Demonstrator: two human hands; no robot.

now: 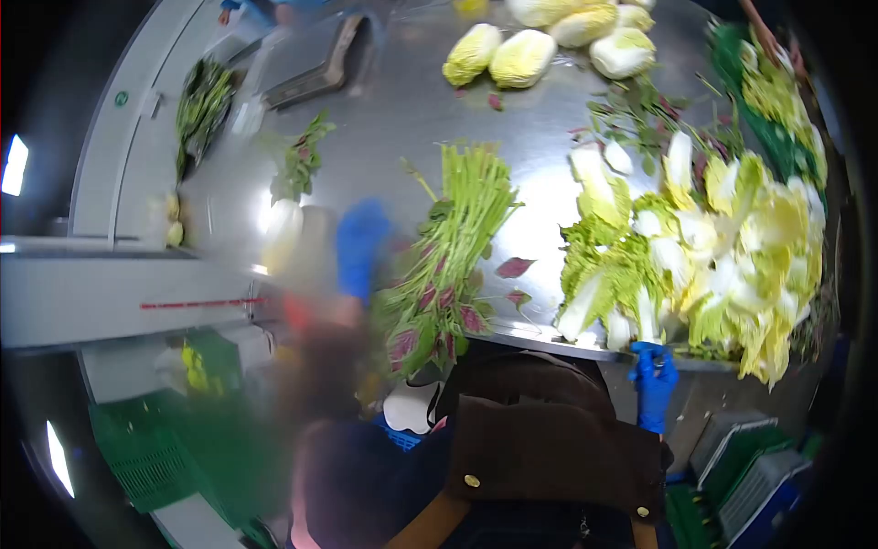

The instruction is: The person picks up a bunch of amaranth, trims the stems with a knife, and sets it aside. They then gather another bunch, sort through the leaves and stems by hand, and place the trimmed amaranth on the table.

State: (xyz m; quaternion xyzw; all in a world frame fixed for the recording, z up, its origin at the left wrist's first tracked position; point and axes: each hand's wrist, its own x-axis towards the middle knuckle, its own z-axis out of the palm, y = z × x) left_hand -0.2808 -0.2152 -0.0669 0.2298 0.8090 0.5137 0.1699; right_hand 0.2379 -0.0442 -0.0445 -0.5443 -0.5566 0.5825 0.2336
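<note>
My left hand (363, 242), in a blue glove, is smeared by motion over the steel table, just left of a bunch of red-and-green amaranth (453, 233). Its fingers are not distinct. Beside it, to the left, is a blurred pale, whitish shape (285, 229). My right hand (653, 371), also gloved in blue, is at the table's front edge with its fingers curled closed, right below a heap of loose napa cabbage leaves (686, 261). I cannot tell what, if anything, is inside those fingers. Loose amaranth leaves (515, 267) lie between the bunch and the heap.
Several whole napa cabbages (523, 59) sit at the back. More amaranth (654, 114) lies behind the leaf heap. A grey tray-like object (306, 69) and dark greens (203, 110) are at the far left. Another person's hand (771, 44) reaches in at upper right. Green crates (155, 448) stand below left.
</note>
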